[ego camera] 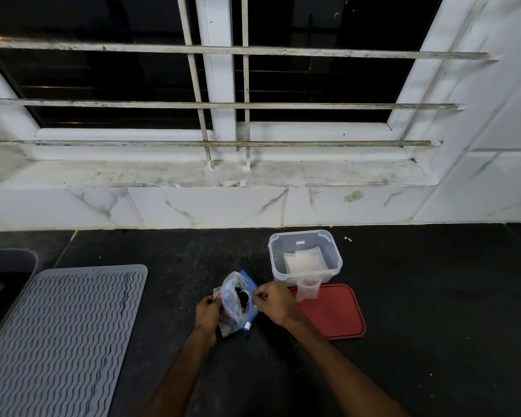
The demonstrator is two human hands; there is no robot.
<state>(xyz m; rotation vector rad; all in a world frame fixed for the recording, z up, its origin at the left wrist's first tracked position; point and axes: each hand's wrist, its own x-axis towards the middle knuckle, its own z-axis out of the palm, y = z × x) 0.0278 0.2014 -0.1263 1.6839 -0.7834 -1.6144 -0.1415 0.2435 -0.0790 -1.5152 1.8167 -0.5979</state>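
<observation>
A clear zip bag [233,305] with a blue seal strip stands on the dark counter [433,296], its mouth spread apart and something dark inside. My left hand [207,316] grips the bag's left edge. My right hand [272,302] pinches the blue strip on the right side. Behind and to the right stands a clear plastic tub [306,255] without a lid, holding flat white packets. Its red lid [333,311] lies flat on the counter in front of it, with a small clear bag [308,288] hanging over the tub's front rim.
A grey ribbed drying mat [60,335] covers the counter at left, beside a sink edge [6,266]. A marble-tiled wall [193,207] and a barred window [217,106] with a sill rise behind the counter.
</observation>
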